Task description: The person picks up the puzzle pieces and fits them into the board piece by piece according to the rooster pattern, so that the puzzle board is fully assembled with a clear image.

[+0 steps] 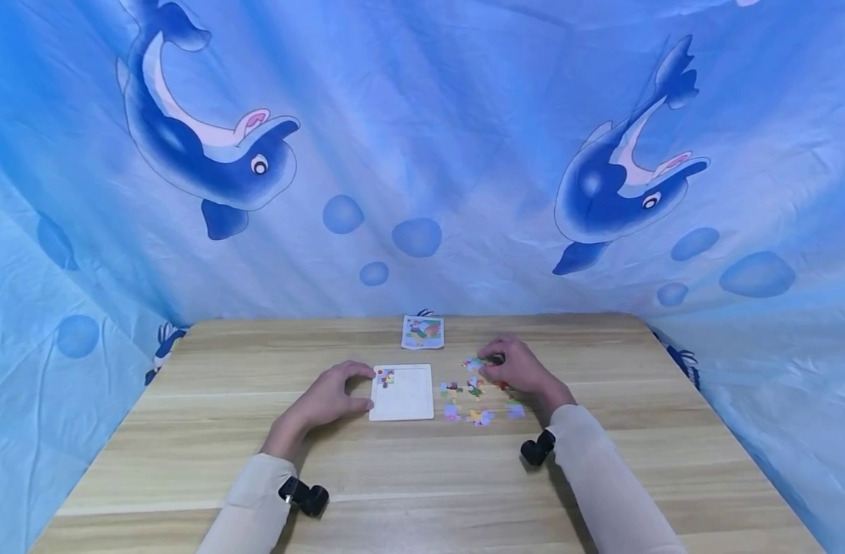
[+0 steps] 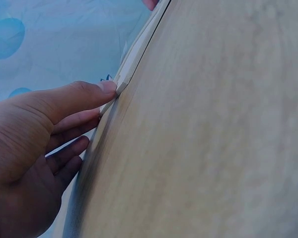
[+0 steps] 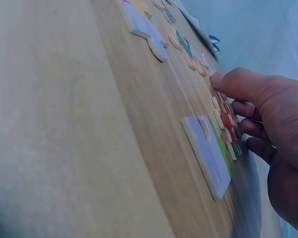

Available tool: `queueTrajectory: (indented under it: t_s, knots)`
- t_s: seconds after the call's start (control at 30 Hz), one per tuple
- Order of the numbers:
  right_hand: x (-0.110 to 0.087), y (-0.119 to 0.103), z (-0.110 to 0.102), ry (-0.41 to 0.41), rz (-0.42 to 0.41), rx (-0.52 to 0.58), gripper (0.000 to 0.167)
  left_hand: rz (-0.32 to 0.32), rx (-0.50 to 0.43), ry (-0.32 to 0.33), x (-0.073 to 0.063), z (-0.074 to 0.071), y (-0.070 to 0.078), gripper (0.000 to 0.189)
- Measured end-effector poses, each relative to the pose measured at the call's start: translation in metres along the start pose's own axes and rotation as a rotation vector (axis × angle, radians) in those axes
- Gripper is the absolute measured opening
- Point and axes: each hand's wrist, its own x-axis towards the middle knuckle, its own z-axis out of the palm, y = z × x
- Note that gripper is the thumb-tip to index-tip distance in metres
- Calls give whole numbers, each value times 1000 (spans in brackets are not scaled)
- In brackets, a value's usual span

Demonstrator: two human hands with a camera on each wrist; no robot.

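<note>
A white square puzzle tray [image 1: 403,396] lies on the table, with a few joined picture pieces [image 1: 385,377] in its upper left corner. My left hand [image 1: 332,394] rests against the tray's left side. Its thumb [image 2: 105,87] touches the tray edge [image 2: 134,64] in the left wrist view, fingers spread farther along. Right of the tray lie several loose jigsaw pieces [image 1: 475,387]. Over the far ones is my right hand [image 1: 519,368], its thumb and fingers bent down beside a piece [image 1: 473,364]. Whether it pinches that piece is hidden. A blue-and-green piece [image 3: 208,156] lies near that hand.
A small picture card [image 1: 423,332] of the puzzle lies behind the tray near the table's far edge. The wooden table [image 1: 409,485] ends at a blue dolphin-print curtain [image 1: 422,154]. Pieces lie close together around the right hand.
</note>
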Motion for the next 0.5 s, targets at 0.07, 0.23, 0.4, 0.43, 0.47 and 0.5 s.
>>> queueTrajectory:
  t_s: [0.07,0.23,0.4,0.43,0.47,0.5]
  knots:
    - [0,0,0,2,-2,-3,25,2,-2,-1,0,0,0,49]
    - [2,2,3,8,17,-17,22,-7,-18,-9,0,-1,0,49]
    - [2,2,4,22,30,-15,23,-8,-23,-11,0,-1,0,49]
    - [2,2,4,25,27,-16,23,-6,-24,-10,0,-1,1,49]
    - [1,1,4,29,24,-15,24,-5,-25,-10,-1,-1,1,49]
    - [1,-1,4,34,22,-11,25,-4,-25,-10,-1,-1,1,49]
